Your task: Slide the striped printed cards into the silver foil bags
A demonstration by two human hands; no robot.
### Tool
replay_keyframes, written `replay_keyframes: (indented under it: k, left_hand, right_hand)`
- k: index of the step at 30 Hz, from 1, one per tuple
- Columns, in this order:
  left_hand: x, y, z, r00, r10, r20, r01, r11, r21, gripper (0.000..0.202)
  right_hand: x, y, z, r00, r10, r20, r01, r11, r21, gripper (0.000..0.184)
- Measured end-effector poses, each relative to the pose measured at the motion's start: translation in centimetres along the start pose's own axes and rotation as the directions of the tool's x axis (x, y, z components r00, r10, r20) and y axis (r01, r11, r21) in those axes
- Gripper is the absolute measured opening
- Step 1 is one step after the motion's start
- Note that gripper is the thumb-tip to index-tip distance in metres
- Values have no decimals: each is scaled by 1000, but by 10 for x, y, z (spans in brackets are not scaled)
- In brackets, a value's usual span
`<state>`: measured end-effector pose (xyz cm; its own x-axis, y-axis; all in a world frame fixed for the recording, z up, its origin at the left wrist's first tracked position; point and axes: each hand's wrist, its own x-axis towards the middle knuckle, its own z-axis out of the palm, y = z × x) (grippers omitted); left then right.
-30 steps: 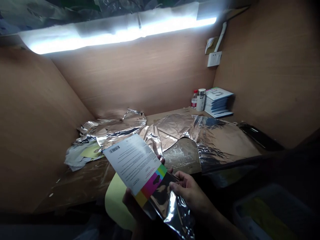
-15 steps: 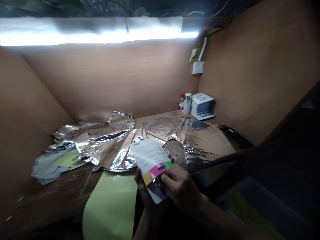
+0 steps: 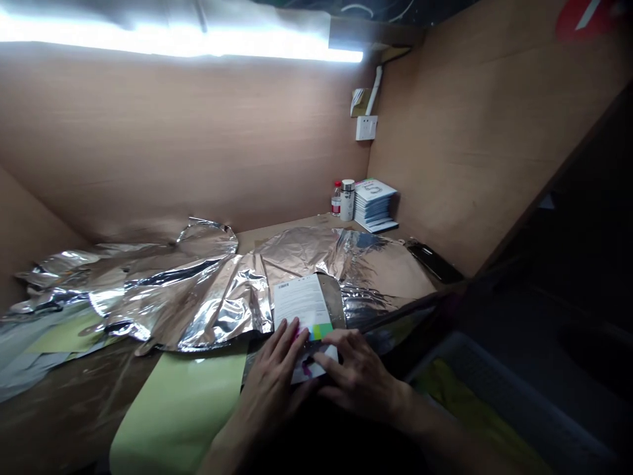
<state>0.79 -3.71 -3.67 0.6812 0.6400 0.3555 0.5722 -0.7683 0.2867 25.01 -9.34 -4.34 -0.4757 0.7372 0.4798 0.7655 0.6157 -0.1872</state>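
Left hand (image 3: 271,389) and right hand (image 3: 357,377) close together, fingers spread over the lower end of a printed leaflet (image 3: 301,305); I can't tell whether they pinch it or only press. Leaflet lies in front of me on a brown panel (image 3: 330,300), barcode at the far end, colour band by my fingertips. Left of it on the table (image 3: 291,224), crumpled silver foil (image 3: 198,290), with a pale green sheet (image 3: 182,412) nearer me. To my right, a plastic crate (image 3: 475,366) holding something yellow. Far corner: small bottle (image 3: 337,199), metal-capped jar (image 3: 347,200), stack of booklets (image 3: 373,204).
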Motion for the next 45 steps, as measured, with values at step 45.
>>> replay_keyframes:
  k: [45]
  left_hand:
    - [26,-21,-16,980,-108,169,144,964,-222,28]
  right_hand:
    - [38,0,-32,921,344,183,-377,905,196,13]
